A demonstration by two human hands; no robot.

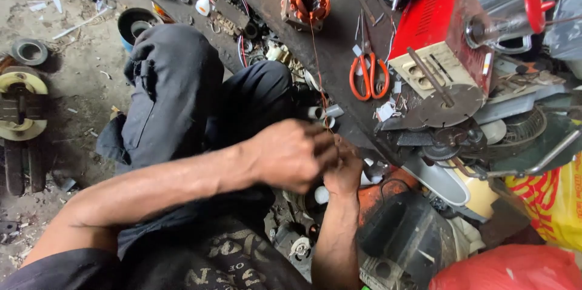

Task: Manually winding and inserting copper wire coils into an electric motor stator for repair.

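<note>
On the far left, a yellowish round wheel part [22, 105] lies on the dusty floor [79, 71], with a dark ring [29, 51] just above it. Next comes the person's knee in dark trousers [176, 84], raised between the floor and the work. The left hand [291, 155] reaches across from the left, its fingers curled and pressed together at the tips, and it looks to be pinching a thin copper wire [316, 65]. The right hand [344, 171] comes up from below, touching the left hand, its fingers bunched close around the same spot; whether it grips the wire itself cannot be told, since the left hand covers it. The wire runs taut from the hands up to a motor stator [306, 2] wound with copper coil, which sits on the dark counter [339, 41] well apart from the hands. Further right, orange-handled scissors [368, 74] lie flat on the counter, just beside a red and cream box-shaped appliance [439, 41]. As a judgement, the main risk is the fine wire snapping or kinking if it is pulled too hard or at an angle, and a sharp tug could drag the stator toward the counter's edge. The wire could also snag on the clutter near the hands.
</note>
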